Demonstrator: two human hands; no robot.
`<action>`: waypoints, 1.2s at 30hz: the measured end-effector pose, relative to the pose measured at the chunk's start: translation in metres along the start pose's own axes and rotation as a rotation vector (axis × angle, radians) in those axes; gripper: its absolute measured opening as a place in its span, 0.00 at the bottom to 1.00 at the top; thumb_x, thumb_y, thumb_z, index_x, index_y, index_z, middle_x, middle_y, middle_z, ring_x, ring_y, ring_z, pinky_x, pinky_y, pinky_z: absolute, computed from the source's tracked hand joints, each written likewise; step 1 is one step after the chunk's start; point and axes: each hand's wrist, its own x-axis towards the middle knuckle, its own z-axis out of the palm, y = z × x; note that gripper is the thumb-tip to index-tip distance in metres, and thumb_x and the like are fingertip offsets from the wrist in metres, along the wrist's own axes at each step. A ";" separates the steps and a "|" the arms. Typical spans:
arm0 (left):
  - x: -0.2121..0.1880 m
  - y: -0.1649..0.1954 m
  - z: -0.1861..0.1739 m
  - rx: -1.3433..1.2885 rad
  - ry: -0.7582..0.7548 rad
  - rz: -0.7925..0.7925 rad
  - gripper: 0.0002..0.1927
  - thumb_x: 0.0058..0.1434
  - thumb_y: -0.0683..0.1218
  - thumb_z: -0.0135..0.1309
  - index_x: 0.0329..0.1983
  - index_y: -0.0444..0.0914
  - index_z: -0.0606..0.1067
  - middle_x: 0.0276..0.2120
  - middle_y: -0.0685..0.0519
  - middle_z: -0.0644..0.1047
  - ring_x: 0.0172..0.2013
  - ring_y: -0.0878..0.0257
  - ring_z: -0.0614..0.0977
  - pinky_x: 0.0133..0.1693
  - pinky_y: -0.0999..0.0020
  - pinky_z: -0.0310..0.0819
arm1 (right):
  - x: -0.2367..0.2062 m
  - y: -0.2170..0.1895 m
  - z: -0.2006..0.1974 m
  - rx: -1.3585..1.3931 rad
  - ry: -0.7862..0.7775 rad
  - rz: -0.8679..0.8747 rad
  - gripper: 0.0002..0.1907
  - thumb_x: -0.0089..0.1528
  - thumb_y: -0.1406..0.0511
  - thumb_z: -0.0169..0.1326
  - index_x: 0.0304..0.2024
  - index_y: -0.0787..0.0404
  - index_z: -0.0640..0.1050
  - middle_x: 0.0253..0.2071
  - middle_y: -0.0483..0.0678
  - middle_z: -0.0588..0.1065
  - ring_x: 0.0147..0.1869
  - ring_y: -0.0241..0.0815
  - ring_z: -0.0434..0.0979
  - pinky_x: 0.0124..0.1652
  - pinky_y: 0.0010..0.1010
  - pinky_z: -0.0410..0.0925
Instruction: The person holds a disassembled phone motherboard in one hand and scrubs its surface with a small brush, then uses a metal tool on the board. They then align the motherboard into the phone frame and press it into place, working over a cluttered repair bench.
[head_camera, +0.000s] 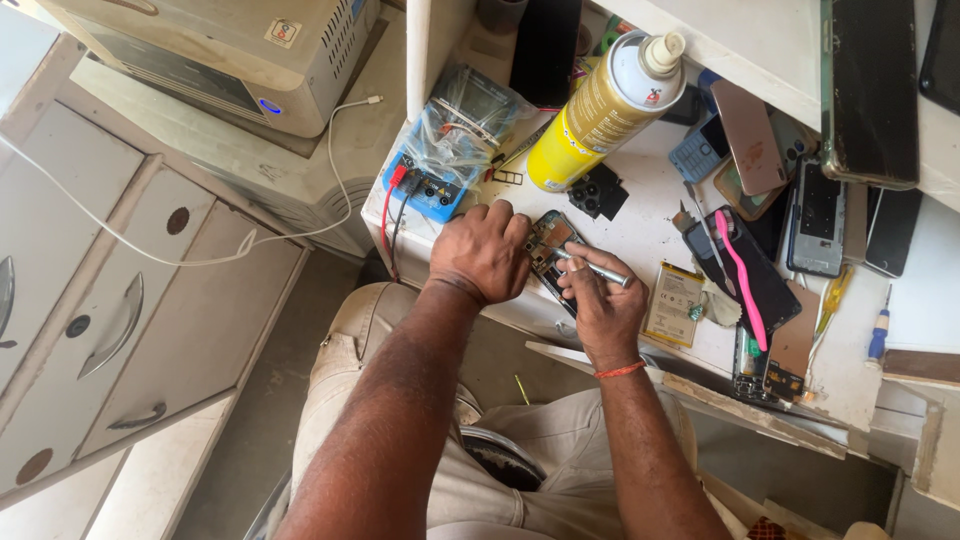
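White workbench, near edge: opened phone, long axis running far-left to near-right, pinned under the left hand, whose fingers press flat on its far-left end, gripping nothing. Right hand, closed narrowly around a metal screwdriver lying roughly left-right, tip pointing left onto the phone just beyond the fingertips. Far side: yellow spray can tilted; blue meter inside a clear plastic bag, at left.
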 end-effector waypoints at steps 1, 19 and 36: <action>0.000 0.000 0.000 -0.001 0.005 0.001 0.15 0.49 0.50 0.60 0.37 0.40 0.74 0.33 0.49 0.72 0.33 0.52 0.77 0.32 0.56 0.73 | 0.000 0.000 0.000 0.000 0.001 0.000 0.13 0.67 0.69 0.55 0.52 0.71 0.80 0.38 0.52 0.82 0.36 0.30 0.78 0.36 0.21 0.72; -0.006 0.004 0.005 -0.018 0.013 0.004 0.16 0.48 0.51 0.60 0.37 0.40 0.74 0.34 0.49 0.72 0.33 0.52 0.77 0.32 0.55 0.73 | 0.007 -0.026 0.000 -0.269 -0.064 -0.050 0.10 0.67 0.69 0.57 0.48 0.69 0.82 0.34 0.50 0.81 0.33 0.30 0.76 0.33 0.21 0.71; -0.006 0.002 0.002 -0.035 -0.009 -0.017 0.17 0.49 0.52 0.60 0.39 0.40 0.75 0.35 0.50 0.73 0.35 0.52 0.77 0.33 0.55 0.73 | 0.034 -0.077 0.015 -0.639 -0.129 -0.210 0.29 0.59 0.68 0.65 0.60 0.62 0.67 0.30 0.51 0.82 0.33 0.39 0.85 0.36 0.30 0.76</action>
